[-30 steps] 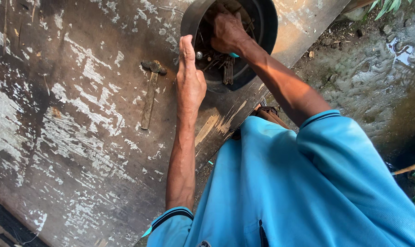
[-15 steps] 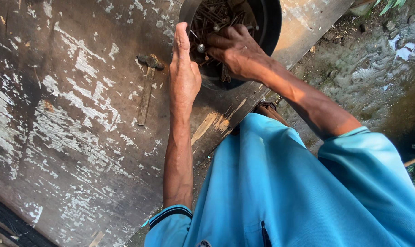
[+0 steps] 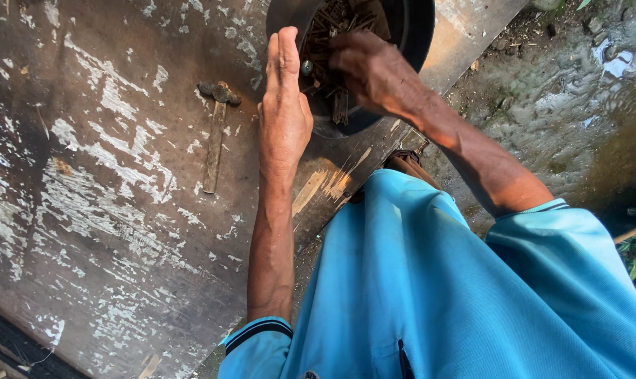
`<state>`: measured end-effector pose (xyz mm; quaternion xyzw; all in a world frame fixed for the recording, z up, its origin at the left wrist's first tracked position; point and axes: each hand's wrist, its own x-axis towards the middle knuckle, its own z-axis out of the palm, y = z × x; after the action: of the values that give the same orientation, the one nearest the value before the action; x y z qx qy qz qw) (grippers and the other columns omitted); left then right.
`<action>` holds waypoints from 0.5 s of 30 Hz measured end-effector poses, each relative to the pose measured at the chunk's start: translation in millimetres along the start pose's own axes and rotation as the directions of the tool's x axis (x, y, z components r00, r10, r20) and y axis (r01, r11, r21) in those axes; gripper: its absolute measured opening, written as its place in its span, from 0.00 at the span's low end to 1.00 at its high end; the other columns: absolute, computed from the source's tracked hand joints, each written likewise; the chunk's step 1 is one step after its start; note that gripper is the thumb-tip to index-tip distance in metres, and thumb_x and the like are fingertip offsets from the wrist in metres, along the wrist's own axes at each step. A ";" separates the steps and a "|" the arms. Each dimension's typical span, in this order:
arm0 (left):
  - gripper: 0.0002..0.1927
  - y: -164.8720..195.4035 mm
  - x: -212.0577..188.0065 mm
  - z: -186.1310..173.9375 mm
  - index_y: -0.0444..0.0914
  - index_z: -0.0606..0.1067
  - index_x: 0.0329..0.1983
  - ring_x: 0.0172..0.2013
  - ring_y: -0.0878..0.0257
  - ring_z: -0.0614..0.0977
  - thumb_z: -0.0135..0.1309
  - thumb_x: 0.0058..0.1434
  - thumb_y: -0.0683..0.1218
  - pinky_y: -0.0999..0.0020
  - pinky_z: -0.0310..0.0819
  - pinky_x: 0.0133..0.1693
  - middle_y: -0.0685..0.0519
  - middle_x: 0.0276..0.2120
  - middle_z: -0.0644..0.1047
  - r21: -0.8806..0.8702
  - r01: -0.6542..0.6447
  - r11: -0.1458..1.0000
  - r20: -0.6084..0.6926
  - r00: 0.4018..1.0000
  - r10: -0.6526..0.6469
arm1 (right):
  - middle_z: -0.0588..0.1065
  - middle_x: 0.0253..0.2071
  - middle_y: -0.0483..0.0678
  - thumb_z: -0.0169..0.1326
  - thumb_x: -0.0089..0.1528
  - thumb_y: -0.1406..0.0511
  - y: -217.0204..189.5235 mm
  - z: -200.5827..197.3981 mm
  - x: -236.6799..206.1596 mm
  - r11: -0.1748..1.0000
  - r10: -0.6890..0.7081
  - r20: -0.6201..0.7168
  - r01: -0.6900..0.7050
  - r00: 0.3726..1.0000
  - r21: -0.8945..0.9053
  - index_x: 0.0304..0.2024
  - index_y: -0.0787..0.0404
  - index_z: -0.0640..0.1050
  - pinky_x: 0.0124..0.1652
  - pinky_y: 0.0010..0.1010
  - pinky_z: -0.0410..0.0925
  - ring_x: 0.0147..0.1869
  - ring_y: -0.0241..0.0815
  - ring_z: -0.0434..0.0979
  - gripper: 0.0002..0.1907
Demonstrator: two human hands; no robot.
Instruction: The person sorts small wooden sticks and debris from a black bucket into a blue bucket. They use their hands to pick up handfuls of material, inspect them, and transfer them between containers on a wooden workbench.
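A round black plastic tub (image 3: 416, 35) of rusty brown nails (image 3: 328, 28) is sitting upright at the far edge of the weathered, paint-flaked wooden surface (image 3: 107, 210).

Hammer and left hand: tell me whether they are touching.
Apart. The head view shows bare board between the hammer and the left hand.

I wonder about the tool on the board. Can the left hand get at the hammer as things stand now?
Probably yes. The left hand is flat by the bucket's rim, and the hammer lies close beside it on the board, with nothing between them.
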<state>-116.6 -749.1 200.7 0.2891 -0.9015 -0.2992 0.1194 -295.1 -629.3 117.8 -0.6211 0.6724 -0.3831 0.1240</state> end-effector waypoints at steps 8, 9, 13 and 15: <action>0.45 5.0 -4.0 8.4 0.58 0.43 0.81 0.65 0.38 0.76 0.43 0.71 0.30 0.54 0.81 0.59 0.41 0.78 0.54 0.013 0.004 1.000 -0.039 0.999 -0.003 | 0.78 0.32 0.59 0.64 0.63 0.67 64.3 36.8 51.7 0.904 0.222 -0.126 -0.252 0.967 -0.346 0.37 0.66 0.81 0.31 0.45 0.71 0.34 0.56 0.79 0.06; 0.45 6.3 -4.2 8.6 0.58 0.43 0.81 0.64 0.38 0.77 0.44 0.71 0.31 0.54 0.81 0.59 0.41 0.78 0.54 0.002 0.011 1.000 -0.041 0.999 -0.011 | 0.78 0.31 0.59 0.63 0.63 0.67 68.6 43.7 58.5 0.870 0.258 -0.108 -0.279 0.960 -0.407 0.36 0.64 0.81 0.31 0.45 0.72 0.33 0.56 0.80 0.06; 0.46 10.6 -1.8 9.5 0.58 0.46 0.79 0.59 0.36 0.78 0.42 0.64 0.29 0.50 0.80 0.56 0.40 0.78 0.54 -0.014 0.114 0.993 0.021 0.993 -0.113 | 0.79 0.32 0.59 0.62 0.58 0.65 75.1 56.8 71.1 0.847 0.236 -0.161 -0.284 0.958 -0.450 0.35 0.61 0.82 0.32 0.49 0.72 0.36 0.59 0.80 0.05; 0.47 11.0 -0.4 10.7 0.58 0.46 0.79 0.58 0.34 0.77 0.42 0.63 0.29 0.49 0.80 0.55 0.39 0.78 0.54 -0.035 0.124 0.992 0.020 0.992 -0.123 | 0.79 0.33 0.60 0.63 0.55 0.63 73.9 54.1 74.8 0.832 0.229 -0.149 -0.273 0.962 -0.484 0.33 0.60 0.82 0.31 0.49 0.72 0.35 0.60 0.80 0.07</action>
<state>-125.5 -736.7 198.9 0.3395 -0.8773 -0.3248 0.0976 -329.8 -723.2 54.9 -0.5214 0.8287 -0.2024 -0.0205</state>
